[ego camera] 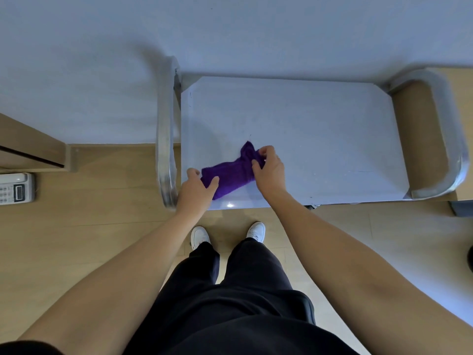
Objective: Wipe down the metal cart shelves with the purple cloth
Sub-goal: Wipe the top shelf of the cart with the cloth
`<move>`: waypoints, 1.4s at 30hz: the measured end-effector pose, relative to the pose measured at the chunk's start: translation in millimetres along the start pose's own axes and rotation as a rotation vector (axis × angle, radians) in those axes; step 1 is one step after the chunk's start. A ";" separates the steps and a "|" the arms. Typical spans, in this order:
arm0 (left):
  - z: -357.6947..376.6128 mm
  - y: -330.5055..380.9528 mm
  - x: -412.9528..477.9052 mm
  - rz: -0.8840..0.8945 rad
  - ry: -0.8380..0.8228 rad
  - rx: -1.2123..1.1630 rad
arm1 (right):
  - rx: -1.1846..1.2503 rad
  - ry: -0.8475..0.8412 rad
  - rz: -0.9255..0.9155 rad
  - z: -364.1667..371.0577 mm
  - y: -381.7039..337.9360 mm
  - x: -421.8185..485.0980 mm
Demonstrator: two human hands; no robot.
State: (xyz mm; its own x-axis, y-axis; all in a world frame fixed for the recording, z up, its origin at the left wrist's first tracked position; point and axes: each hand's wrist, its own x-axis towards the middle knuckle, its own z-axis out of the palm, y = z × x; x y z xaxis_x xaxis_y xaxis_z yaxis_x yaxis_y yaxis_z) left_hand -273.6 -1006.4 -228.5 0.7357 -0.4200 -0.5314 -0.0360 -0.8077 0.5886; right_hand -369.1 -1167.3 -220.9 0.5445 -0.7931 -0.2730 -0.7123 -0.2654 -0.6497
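Cloth (231, 175) gripped between left hand (198, 185) and right hand (270, 170).

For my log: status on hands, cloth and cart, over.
Left grip and right grip both hold cloth. Cloth bunched on shelf, near front edge. Handle close beside left grip.

1. Both bare forearms reached forward and down, and the hands were close to each other.
2. The left hand (197, 187) gripped the near end of the purple cloth (230, 175), with the thumb on top.
3. The right hand (270, 172) pinched its far end with curled fingers.
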 end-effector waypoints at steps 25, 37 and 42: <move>17.7 -81.8 -51.7 0.417 -0.088 0.667 | -0.670 -0.196 -0.344 75.7 27.1 -57.4; 12.5 -72.7 -46.6 0.406 -0.098 0.752 | -0.665 -0.321 -0.559 88.4 -20.1 -10.8; 16.5 -56.5 -42.5 0.293 -0.091 0.740 | -0.683 -0.244 -0.297 64.4 1.6 -35.3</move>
State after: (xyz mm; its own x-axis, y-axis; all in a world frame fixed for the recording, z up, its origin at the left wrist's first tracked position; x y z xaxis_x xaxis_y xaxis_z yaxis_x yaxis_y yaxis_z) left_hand -314.0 -949.7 -249.2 0.5698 -0.6640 -0.4842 -0.6820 -0.7108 0.1722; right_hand -360.9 -1104.4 -258.0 0.7804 -0.5145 -0.3554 -0.5934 -0.7886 -0.1613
